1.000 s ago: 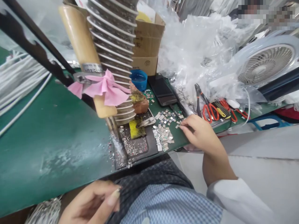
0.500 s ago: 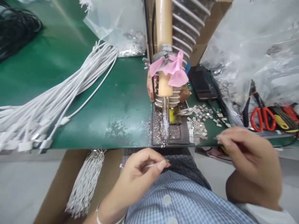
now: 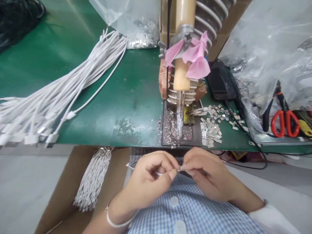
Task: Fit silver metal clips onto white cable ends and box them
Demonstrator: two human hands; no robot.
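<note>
Just below the table edge, my left hand (image 3: pixel 151 180) is closed on a thin white cable (image 3: pixel 159 174), its end pinched between thumb and forefinger. My right hand (image 3: pixel 211 175) pinches a small metal connector (image 3: pixel 179 168) against that cable end, so the fingertips nearly meet. Fingers hide most of the joint. Above the hands a soldering iron (image 3: pixel 182 74) with a wooden handle points downward, a pink ribbon (image 3: pixel 198 61) tied round it. Its tip (image 3: pixel 179 126) hangs over a dark plate (image 3: pixel 195 135) strewn with solder bits. Several small metal connectors (image 3: pixel 212 130) lie right of the plate.
White cables (image 3: pixel 80 71) lie bundled on the green table (image 3: pixel 136 97) at left. More hang in a cardboard box (image 3: pixel 60 182) below. Red-handled cutters (image 3: pixel 284 120), a black phone (image 3: pixel 220 81) and plastic bags (image 3: pixel 263 45) are at right. A yellow sponge (image 3: pixel 188 115) sits by the iron.
My right hand has moved left from beside the loose connectors to meet my left hand, bringing a small connector to the cable end. The view has shifted slightly.
</note>
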